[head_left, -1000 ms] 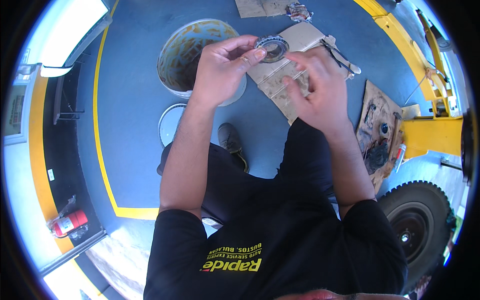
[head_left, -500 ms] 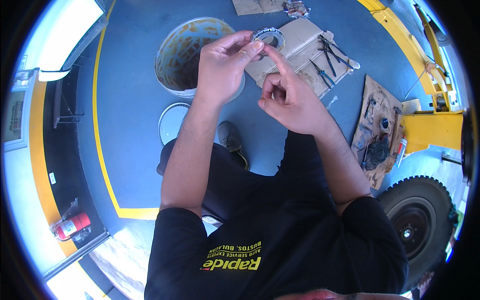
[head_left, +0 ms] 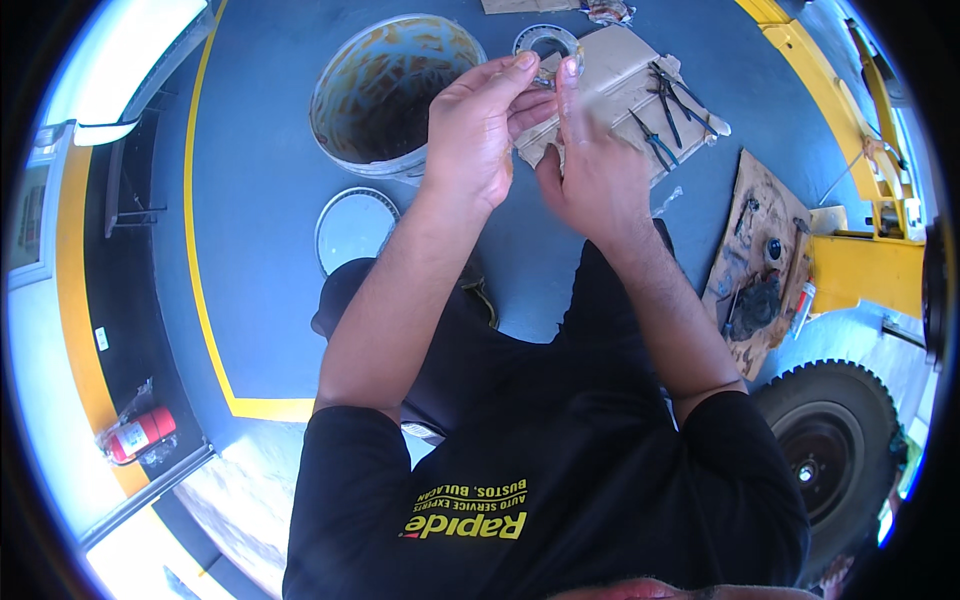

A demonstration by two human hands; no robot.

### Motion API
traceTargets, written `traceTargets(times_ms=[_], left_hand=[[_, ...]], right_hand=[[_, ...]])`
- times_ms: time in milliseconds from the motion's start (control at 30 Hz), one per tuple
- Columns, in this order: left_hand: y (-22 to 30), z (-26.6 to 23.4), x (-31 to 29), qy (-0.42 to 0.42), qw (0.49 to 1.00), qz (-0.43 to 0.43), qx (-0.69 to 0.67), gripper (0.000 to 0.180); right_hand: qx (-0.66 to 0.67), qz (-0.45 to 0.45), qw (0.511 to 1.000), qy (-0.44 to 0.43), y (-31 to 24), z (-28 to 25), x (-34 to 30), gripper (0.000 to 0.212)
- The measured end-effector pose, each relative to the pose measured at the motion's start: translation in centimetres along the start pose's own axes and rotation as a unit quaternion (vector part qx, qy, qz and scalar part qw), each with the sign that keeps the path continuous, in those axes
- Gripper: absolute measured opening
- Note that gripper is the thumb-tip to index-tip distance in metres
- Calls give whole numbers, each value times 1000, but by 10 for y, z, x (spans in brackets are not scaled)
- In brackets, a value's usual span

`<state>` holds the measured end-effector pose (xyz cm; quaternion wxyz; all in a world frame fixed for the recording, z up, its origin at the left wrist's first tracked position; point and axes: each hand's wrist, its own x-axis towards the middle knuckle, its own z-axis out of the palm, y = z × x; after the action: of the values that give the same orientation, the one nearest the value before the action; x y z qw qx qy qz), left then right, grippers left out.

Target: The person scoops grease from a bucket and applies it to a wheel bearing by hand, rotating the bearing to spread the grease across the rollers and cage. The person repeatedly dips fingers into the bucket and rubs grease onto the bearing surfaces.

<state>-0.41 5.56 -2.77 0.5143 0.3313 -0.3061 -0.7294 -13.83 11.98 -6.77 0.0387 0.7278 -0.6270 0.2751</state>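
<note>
The left hand (head_left: 470, 130) is nearly closed, thumb and fingers pinching the near edge of a ring-shaped metal bearing (head_left: 546, 33). The right hand (head_left: 603, 178) is partly open, index finger extended to the bearing's near right side; whether it touches is unclear. The bearing looks grey and round, tilted, right of the bucket (head_left: 415, 60), by the far-left part of the cardboard (head_left: 612, 58).

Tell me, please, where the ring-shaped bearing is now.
In the head view, the bearing is near the top, slightly right of centre, in the left hand, right of the bucket, with the right hand close.
</note>
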Motion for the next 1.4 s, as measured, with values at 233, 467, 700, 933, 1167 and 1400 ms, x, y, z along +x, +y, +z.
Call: traceTargets(times_ms=[233, 467, 700, 933, 1167, 1400], left_hand=[[-5, -3, 5, 23, 1000, 3, 0, 26], [19, -17, 5, -59, 985, 14, 158, 30], [31, -24, 2, -134, 938, -9, 320, 35], [24, -23, 8, -57, 993, 45, 93, 73], [12, -12, 8, -77, 982, 98, -143, 93], [9, -17, 13, -99, 962, 112, -227, 91]], right_hand=[[-143, -18, 989, -18, 7, 9, -2, 92], [339, 137, 929, -52, 42, -21, 3, 61], [593, 210, 751, -201, 35, -41, 45, 33], [688, 251, 670, -119, 19, -29, 29, 32], [643, 161, 748, 45, -24, -1, 16, 16], [558, 111, 816, 104, -37, 3, 12, 21]])
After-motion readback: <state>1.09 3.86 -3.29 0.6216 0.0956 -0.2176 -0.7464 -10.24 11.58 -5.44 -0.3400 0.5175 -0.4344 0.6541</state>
